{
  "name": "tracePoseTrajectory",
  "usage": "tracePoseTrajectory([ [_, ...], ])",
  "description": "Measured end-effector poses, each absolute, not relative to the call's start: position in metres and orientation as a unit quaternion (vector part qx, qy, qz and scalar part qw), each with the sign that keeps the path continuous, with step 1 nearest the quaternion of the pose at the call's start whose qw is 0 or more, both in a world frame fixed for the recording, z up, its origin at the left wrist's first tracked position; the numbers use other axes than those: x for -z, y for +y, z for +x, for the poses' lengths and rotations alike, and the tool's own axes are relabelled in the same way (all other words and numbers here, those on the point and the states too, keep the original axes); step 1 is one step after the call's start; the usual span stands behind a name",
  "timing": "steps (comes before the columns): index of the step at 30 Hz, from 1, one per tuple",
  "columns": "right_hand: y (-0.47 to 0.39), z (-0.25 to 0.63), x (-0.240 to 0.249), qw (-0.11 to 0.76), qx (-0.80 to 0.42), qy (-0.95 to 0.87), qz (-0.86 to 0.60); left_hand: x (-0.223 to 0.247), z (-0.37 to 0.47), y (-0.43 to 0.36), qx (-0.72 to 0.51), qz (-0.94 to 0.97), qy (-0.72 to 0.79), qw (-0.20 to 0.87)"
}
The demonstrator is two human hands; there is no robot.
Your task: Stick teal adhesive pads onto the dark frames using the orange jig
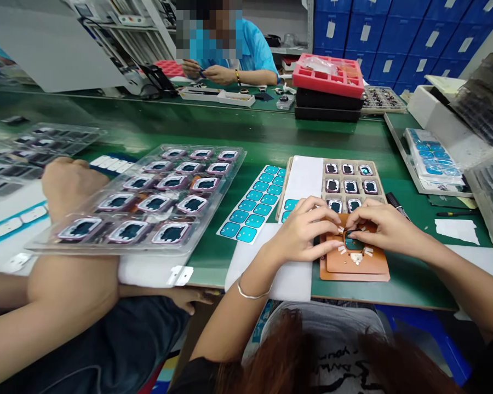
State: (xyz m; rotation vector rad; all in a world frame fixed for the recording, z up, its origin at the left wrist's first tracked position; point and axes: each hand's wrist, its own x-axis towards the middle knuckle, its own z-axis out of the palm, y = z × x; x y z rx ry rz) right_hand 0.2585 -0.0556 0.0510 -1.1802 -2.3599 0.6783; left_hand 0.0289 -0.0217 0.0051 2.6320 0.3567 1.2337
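An orange fixture plate [357,265] lies in front of me on the green bench. It holds a dark, rounded-square part [354,244], like a watch case, at its centre, ringed by small pale tabs. My left hand [306,227] rests over the plate's left side, its fingers and thumb spread apart near the part. From the right, my right hand [380,221] bends its thumb and fingers together at the part's upper edge; whatever lies between the fingertips is hidden. Behind the plate, a beige tray [380,174] carries similar dark square parts. Left of it lies a sheet of blue stickers [254,205].
A co-worker's arm [72,273] reaches under a clear plastic tray [213,210] of framed parts at left. Another person [254,49] works across the bench. Red foam trays [328,76], a black marker [396,205] and a white paper scrap [456,231] lie around.
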Motion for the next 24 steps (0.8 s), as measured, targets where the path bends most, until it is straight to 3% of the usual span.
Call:
tracePoseTrajectory([
  [24, -0.0563, 0.2579, -0.0487, 0.234, -0.19, -0.874, -0.381, -0.0025, 0.0337, -0.0324, -0.377, 0.909, 0.088, 0.154],
])
